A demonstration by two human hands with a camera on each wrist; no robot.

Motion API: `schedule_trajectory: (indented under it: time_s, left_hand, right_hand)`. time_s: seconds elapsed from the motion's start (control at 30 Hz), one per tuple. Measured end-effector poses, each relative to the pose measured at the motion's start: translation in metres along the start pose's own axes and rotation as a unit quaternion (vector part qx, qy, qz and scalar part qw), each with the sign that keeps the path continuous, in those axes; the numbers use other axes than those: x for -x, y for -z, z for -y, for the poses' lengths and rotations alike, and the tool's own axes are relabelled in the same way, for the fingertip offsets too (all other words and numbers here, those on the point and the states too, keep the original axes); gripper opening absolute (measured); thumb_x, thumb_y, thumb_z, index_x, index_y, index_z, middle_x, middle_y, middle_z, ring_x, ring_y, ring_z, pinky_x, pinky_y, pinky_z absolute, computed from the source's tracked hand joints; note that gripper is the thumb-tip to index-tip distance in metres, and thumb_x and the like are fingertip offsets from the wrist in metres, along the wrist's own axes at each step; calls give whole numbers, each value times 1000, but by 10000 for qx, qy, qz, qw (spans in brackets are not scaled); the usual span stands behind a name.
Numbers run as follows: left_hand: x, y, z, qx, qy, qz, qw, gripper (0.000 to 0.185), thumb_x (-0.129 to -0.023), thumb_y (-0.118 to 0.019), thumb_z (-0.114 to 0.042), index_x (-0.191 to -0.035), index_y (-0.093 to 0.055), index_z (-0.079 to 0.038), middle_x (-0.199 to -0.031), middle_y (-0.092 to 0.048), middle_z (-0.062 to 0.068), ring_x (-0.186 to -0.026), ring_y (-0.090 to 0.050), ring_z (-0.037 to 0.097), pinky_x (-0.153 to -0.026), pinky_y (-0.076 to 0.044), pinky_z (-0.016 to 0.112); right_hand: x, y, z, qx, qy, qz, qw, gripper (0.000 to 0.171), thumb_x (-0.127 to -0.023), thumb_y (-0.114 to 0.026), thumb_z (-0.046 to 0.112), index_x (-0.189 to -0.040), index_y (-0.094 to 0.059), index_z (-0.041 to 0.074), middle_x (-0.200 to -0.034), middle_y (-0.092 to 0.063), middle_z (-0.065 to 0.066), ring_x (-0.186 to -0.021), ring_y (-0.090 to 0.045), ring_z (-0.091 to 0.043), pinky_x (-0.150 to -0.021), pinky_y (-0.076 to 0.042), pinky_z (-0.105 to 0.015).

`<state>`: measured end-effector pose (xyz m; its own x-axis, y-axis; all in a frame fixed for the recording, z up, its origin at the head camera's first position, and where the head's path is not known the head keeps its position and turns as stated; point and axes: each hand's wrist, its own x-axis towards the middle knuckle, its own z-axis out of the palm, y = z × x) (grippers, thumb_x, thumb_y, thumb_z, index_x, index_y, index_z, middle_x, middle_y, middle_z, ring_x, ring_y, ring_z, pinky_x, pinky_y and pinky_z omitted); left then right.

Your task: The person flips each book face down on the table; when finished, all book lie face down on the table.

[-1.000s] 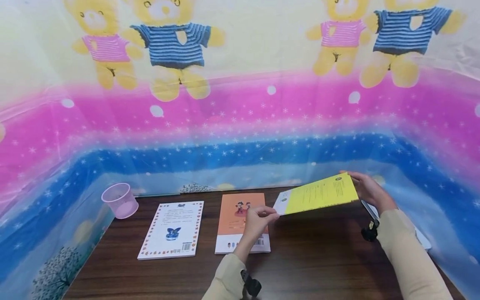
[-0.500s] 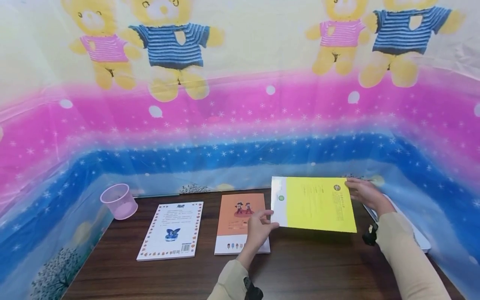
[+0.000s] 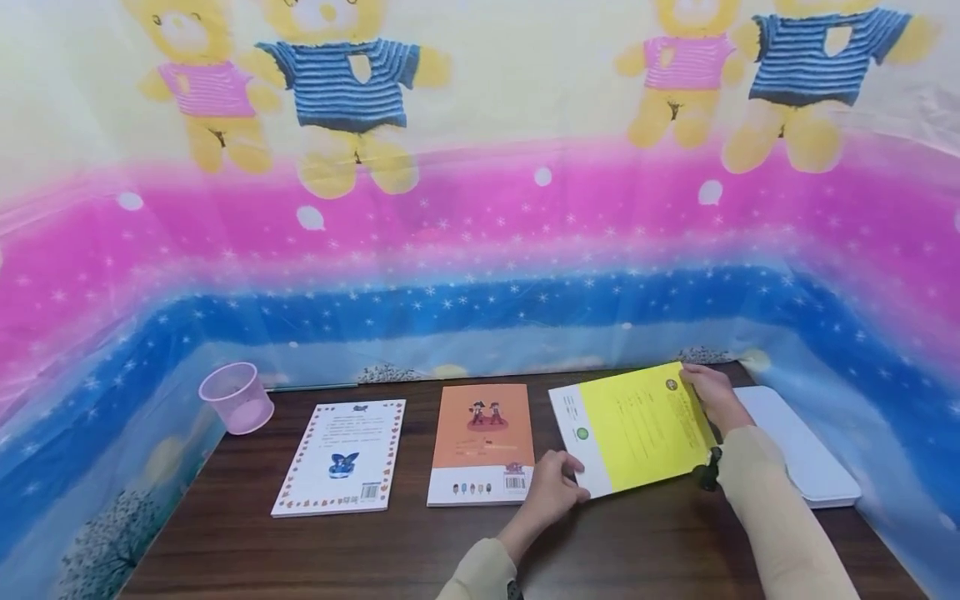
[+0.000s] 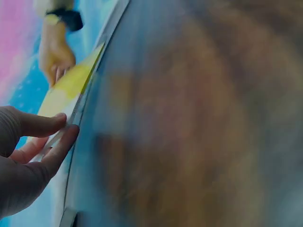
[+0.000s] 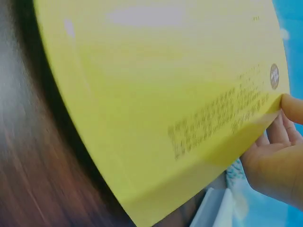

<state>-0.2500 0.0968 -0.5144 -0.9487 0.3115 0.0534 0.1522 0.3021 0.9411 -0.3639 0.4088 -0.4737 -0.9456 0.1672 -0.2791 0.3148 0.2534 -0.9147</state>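
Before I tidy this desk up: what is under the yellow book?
The yellow book is held by the left hand and right hand over the dark wooden table. Whether anything lies beneath it cannot be seen; the cover hides that patch.

Bare desk is lying open along the near edge, giving the hands room to pass in front of everything. The yellow book is taking up the right middle, with the white tablet lying just beside it on the far right. The orange book and the white book are lying to the left with narrow strips of desk between them. The pink cup is standing in the far left corner, and the printed sheet is walling in the back and sides.
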Motion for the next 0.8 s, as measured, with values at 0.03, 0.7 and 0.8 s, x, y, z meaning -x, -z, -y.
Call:
schedule_trajectory:
  time_s: [0.03, 0.7, 0.8]
  left_hand:
    - [1, -2, 0, -102, -22, 27, 9999, 25, -71, -77, 9, -92, -63, 5, -88, -51, 7, -64, -60, 5, -56, -49, 17]
    - [-3, -17, -4, -509, 510, 518, 9961, 21, -68, -81, 4, -79, -63, 0, -56, -63, 4, -44, -55, 6, -43, -45, 18]
    - [-5, -15, -4, -891, 509, 475, 9936, 21, -70, -82, -1, -80, -63, -2, -54, -58, -1, -42, -50, 5, -41, -42, 18]
  right_hand:
    - [-1, -3, 0, -6, -50, -4, 10000, 60, -105, -38, 30, -156, -14, 8, -156, -27, -25, -126, -53, -30, -116, -31, -53]
    - [-24, -47, -33, 51, -427, -392, 9983, 54, -101, -40, 10, -154, -30, 17, -149, -41, -24, -100, -67, -23, -72, -56, -27]
    - [-27, -48, -38, 98, -205, -432, 9988, 56, -100, -40, 7, -154, -29, 15, -154, -34, -20, -131, -48, -33, -95, -51, -38]
